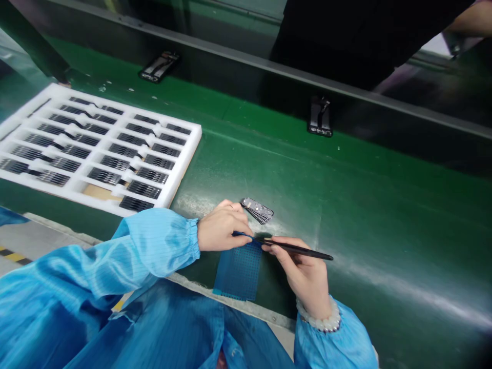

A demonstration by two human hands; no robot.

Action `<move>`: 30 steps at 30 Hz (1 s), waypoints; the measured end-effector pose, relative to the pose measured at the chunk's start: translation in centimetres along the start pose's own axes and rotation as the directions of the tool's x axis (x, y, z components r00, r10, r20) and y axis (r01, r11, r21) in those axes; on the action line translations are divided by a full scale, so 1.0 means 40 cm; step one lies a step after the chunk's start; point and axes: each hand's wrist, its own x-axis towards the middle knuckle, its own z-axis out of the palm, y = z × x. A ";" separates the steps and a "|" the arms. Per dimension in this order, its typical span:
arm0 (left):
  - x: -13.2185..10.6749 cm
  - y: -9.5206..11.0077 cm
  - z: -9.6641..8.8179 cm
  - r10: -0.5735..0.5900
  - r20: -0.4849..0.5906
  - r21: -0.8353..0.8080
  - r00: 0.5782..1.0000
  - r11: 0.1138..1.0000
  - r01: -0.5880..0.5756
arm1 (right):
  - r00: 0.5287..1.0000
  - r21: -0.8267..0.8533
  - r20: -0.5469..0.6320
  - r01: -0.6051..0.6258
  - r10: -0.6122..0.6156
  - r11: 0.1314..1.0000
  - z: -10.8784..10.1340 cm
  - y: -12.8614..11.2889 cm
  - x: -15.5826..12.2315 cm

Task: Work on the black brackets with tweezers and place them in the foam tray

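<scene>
While the left hand (223, 228) pinches the lifted far edge of the blue perforated sheet (238, 274), the right hand (307, 279) has its fingers closed around black tweezers (307, 250), pen-fashion, the tips meeting that same edge. Whether the tips grip anything is too small to tell. The sheet lies on the counter (384, 220) at its near rim; the fanned circuit boards (261, 209) sit just beyond it, the white foam tray (188, 156) beyond and to its left. To work well here, I would keep the edge taut in the left fingers, bring the tips in at a shallow slant, lift slowly so that nothing tears, and keep the knuckles off the boards close by.
</scene>
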 end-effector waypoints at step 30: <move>0.001 0.007 0.004 0.238 -0.099 0.362 0.966 0.913 -0.188 | 0.917 0.187 -0.333 -0.165 0.221 0.968 0.002 0.023 0.118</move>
